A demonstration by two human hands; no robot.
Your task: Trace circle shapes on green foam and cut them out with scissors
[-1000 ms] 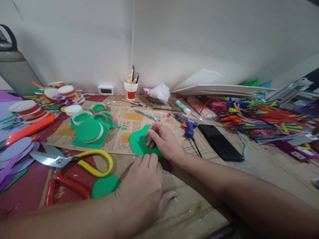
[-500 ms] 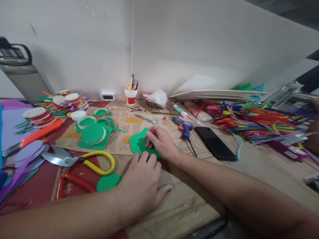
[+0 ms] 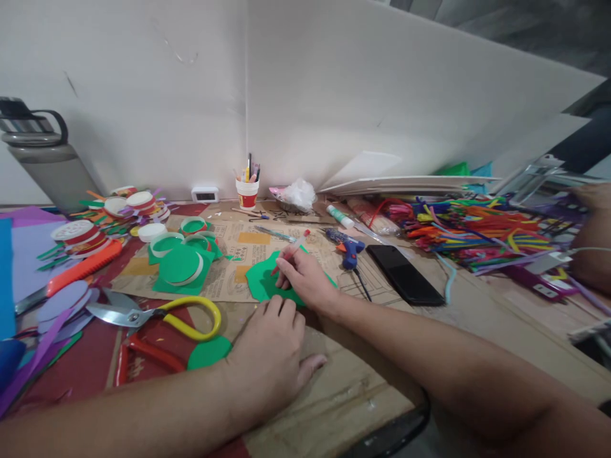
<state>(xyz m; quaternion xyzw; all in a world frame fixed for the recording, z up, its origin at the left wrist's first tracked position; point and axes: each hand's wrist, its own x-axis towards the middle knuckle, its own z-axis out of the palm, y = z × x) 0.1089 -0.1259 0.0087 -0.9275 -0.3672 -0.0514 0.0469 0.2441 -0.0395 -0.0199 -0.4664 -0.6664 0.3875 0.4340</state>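
My right hand pinches a red pen with a clear barrel, its red tip pointing down at a green foam or paper sheet. The sheet has an uneven cut edge and lies partly under that hand. Palm down at the sheet's near edge rests my left hand, empty as far as I can see, its thumb stretched out to the right. By the left wrist lies a green disc, partly covered by the forearm. Beside it are large scissors with one yellow and one red handle.
Green pieces with paper rings and red-white cup crafts sit left, near an orange cutter. A blue glue gun, a black phone and pipe cleaners lie right. Another person's arm shows far right.
The view has tilted slightly, so the scene sits a little lower. My right hand has shifted the pen slightly, and more of its barrel shows. My left hand stays in place.
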